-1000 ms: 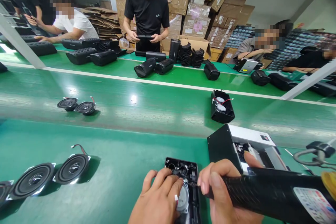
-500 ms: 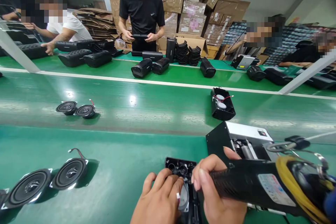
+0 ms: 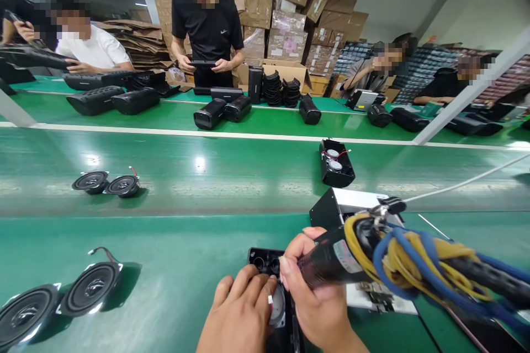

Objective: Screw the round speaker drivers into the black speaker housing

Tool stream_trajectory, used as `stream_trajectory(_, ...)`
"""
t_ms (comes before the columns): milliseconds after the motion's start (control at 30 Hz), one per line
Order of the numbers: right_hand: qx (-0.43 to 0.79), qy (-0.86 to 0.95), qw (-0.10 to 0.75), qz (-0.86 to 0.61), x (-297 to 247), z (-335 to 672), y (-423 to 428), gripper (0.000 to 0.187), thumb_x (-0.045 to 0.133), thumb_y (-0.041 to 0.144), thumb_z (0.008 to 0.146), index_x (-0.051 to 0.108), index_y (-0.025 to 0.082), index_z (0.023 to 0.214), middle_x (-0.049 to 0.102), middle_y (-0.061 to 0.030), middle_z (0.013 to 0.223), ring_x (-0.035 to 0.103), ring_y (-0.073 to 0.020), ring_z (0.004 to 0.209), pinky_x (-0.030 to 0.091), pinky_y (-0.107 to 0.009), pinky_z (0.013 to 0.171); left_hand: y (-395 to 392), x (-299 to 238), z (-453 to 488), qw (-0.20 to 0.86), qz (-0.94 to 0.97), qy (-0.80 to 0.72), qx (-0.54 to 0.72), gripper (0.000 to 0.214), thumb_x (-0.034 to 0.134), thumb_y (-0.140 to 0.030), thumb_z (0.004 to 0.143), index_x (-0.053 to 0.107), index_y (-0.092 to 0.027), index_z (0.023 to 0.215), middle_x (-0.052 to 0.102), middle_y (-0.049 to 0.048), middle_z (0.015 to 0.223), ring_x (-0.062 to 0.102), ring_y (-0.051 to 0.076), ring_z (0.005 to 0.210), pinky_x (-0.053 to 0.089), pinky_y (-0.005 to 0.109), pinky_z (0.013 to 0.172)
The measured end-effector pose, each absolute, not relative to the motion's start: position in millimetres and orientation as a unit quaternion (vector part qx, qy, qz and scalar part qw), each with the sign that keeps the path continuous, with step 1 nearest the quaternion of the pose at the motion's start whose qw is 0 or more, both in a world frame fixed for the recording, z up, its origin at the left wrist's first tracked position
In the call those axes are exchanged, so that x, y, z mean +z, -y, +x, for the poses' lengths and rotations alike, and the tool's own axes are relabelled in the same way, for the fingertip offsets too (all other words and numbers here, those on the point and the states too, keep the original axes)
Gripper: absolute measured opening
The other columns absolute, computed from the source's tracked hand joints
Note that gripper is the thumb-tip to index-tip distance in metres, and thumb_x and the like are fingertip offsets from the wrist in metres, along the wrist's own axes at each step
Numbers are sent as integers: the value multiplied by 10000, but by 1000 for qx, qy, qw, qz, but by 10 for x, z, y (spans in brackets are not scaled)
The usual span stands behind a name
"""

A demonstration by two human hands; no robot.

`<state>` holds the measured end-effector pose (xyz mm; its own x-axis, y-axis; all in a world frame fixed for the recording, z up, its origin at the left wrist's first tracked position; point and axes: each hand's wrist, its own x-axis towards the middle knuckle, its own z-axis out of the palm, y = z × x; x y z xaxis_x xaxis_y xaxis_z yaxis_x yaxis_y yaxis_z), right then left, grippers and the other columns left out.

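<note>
My right hand (image 3: 318, 309) is wrapped round the front of a black electric screwdriver (image 3: 327, 262), tilted over a speaker housing (image 3: 255, 254). Fingers hide the driver's tip. Yellow and blue cords wind round its rear. My left hand (image 3: 238, 311) rests over the left side of the open black housing, fingers curled onto it, steadying it on the green bench. Between the hands shows part of a round speaker driver (image 3: 279, 310) inside the housing. A small white connector (image 3: 270, 299) lies by the left fingers.
Loose speaker drivers (image 3: 91, 288) lie on the bench at left, with two more drivers (image 3: 123, 186) on the belt. A housing with two drivers (image 3: 337, 162) sits farther right. Behind my right hand stands a white-topped machine (image 3: 356, 198). Co-workers sit and stand across the line.
The screwdriver has swung, its rear end now farther from me and its cords more in view. My left hand stays on the housing. The whole view has shifted slightly.
</note>
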<state>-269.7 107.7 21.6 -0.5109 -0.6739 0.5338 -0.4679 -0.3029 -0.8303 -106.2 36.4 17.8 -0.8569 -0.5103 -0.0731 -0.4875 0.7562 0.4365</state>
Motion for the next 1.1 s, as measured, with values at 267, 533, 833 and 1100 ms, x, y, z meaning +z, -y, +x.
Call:
stream_trajectory(267, -664, -553, 102, -493, 325, -2664, -935, 189, 653, 245, 1111, 587, 174, 949, 587, 5, 916, 583, -54, 748, 540, -157, 759, -351, 261, -1093, 31, 264, 946, -186, 690, 614, -12, 876, 735, -289, 1496, 715, 41, 1517, 554, 300, 1482, 437, 472, 1112)
stream_trajectory(533, -803, -444, -58, -393, 895, -2787, -1644, 774, 557, 141, 1141, 158, 379, 1760, 547, 80, 743, 561, -110, 590, 559, -280, 627, -229, 47, -943, 73, 212, 958, -180, 591, 622, -157, 974, 685, -282, 1548, 716, 42, 1479, 584, 307, 1392, 414, 478, 1156)
stream_trajectory(833, -704, -556, -134, -420, 845, -3319, -1947, 607, 717, 146, 1062, 388, 214, 1568, 593, 50, 756, 597, -125, 607, 559, -281, 650, -492, 108, -1208, 155, 203, 937, -240, 516, 714, -215, 913, 737, -272, 1426, 769, 14, 1290, 610, 277, 1301, 25, 536, 1359)
stream_trajectory(1100, -742, -585, 71, -320, 886, -3027, -2074, 636, 763, 245, 1037, 461, 285, 1595, 486, 71, 624, 471, -135, 437, 474, -254, 421, -461, 560, -1211, 43, 210, 925, -314, 356, 714, -282, 978, 763, -191, 1318, 745, 67, 1299, 596, 297, 1260, 252, 550, 1304)
